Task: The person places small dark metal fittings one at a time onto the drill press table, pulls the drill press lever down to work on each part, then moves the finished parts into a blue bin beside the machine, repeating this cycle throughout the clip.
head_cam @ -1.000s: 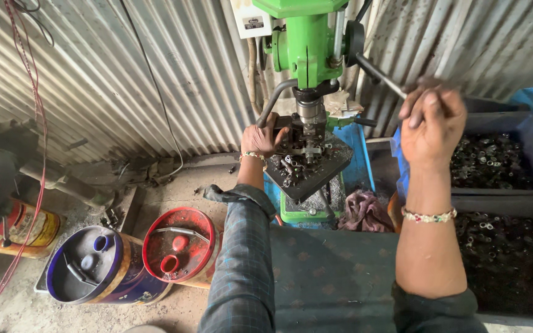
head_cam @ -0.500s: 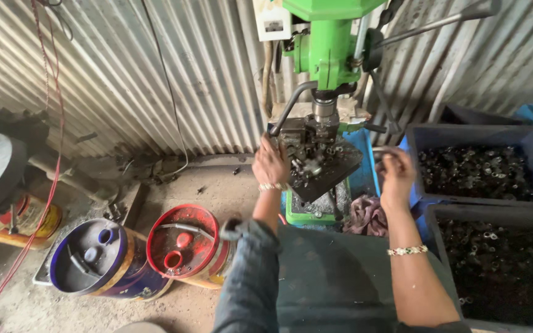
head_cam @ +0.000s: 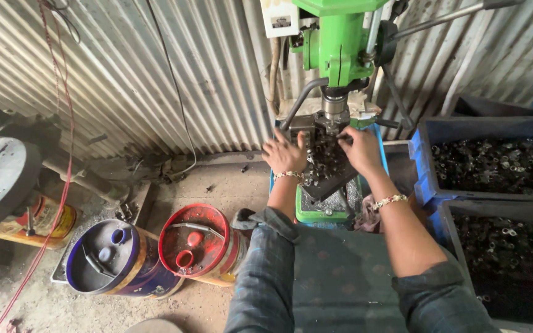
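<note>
Both hands are at the work table (head_cam: 328, 179) of a green drill press (head_cam: 340, 43), directly under its chuck (head_cam: 334, 108). The left hand (head_cam: 284, 154) rests at the table's left edge, fingers curled loosely against a dark metal fixture (head_cam: 322, 154) clamped there; whether it grips anything cannot be told. The right hand (head_cam: 360, 148) comes in from the right side, fingertips pinched together on something small at the fixture's top, just below the chuck; the piece itself is too small and dark to make out. The fixture lies between the 2 hands, touching both.

A beaded bracelet sits on each wrist. To the right stand 2 blue bins (head_cam: 424, 154) filled with small dark metal parts (head_cam: 495, 163). On the dirt floor to the left lie 2 drums on their sides, 1 with a red lid (head_cam: 194, 240), 1 with a blue-rimmed lid (head_cam: 103, 256). Corrugated sheet metal (head_cam: 155, 74) forms the wall behind.
</note>
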A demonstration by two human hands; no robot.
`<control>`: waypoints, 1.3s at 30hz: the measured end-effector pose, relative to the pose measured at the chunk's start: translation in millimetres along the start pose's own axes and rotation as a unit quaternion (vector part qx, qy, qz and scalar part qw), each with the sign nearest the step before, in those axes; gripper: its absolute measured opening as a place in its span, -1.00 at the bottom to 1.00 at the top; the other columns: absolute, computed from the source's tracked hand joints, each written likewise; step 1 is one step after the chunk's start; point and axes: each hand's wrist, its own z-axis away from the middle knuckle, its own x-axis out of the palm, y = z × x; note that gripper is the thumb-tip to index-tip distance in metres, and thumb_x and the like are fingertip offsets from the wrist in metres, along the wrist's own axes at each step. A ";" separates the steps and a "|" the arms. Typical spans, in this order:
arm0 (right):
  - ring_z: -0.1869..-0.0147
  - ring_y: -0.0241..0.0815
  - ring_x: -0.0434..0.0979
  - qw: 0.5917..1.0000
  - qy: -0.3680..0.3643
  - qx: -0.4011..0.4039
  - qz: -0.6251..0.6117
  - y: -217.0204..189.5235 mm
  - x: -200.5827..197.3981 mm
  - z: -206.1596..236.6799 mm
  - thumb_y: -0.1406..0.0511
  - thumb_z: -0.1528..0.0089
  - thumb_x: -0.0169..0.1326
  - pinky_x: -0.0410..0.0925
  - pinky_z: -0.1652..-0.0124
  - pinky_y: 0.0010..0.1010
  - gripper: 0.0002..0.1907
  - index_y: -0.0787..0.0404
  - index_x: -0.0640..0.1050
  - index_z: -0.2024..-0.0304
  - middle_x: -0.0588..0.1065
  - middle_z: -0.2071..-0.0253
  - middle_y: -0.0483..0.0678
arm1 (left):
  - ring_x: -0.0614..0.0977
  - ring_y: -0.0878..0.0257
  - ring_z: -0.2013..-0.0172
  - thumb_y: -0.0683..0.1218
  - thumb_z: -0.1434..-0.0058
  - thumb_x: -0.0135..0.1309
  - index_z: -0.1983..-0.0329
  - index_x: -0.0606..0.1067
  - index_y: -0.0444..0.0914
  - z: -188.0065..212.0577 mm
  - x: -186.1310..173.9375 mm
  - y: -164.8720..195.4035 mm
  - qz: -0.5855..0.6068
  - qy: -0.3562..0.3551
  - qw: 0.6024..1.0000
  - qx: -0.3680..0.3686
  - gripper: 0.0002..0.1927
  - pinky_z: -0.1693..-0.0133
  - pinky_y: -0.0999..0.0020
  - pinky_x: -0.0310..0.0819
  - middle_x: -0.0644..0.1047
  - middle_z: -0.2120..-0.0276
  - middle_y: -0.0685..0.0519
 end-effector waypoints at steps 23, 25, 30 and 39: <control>-0.03 0.25 0.52 0.985 0.106 -0.102 0.091 35.5 -4.2 58.0 0.40 -0.10 0.14 0.38 0.00 -0.09 -0.66 0.25 0.56 0.04 0.59 0.03 0.16 | 0.47 -0.17 -0.01 0.36 -0.38 -0.22 -0.03 0.50 -0.48 9.7 3.6 -3.9 0.005 0.090 0.992 0.089 -0.21 -0.11 -0.04 0.35 0.55 0.16 -0.27; -0.02 0.26 0.52 0.982 0.083 -0.104 0.135 31.0 0.0 49.4 0.42 -0.09 0.12 0.38 -0.02 -0.09 -0.71 0.25 0.56 0.11 0.59 0.10 0.16 | 0.48 -0.18 0.00 0.36 -0.37 -0.21 -0.02 0.50 -0.48 9.4 2.3 -3.6 0.016 0.095 0.991 0.093 -0.22 -0.09 -0.05 0.35 0.55 0.18 -0.27; -0.02 0.16 0.56 0.974 0.054 -0.144 0.168 31.3 -6.1 35.3 0.48 -0.17 0.05 0.40 -0.20 -0.09 -0.73 0.25 0.55 0.07 0.56 0.10 0.17 | 0.48 -0.21 0.02 0.35 -0.37 -0.18 -0.01 0.50 -0.48 7.8 0.9 -4.0 0.031 0.079 0.992 0.097 -0.24 -0.03 -0.07 0.36 0.56 0.18 -0.29; 0.03 -0.13 0.65 0.944 -0.021 0.148 -0.295 27.0 -24.7 37.8 0.46 -0.19 0.14 0.48 -0.02 -0.30 -0.64 0.15 0.58 -0.05 0.61 0.06 0.05 | 0.49 -0.20 -0.01 0.33 -0.37 -0.19 0.07 0.53 -0.43 9.8 0.0 -3.5 0.038 0.071 0.992 0.092 -0.29 -0.06 -0.07 0.39 0.58 0.17 -0.28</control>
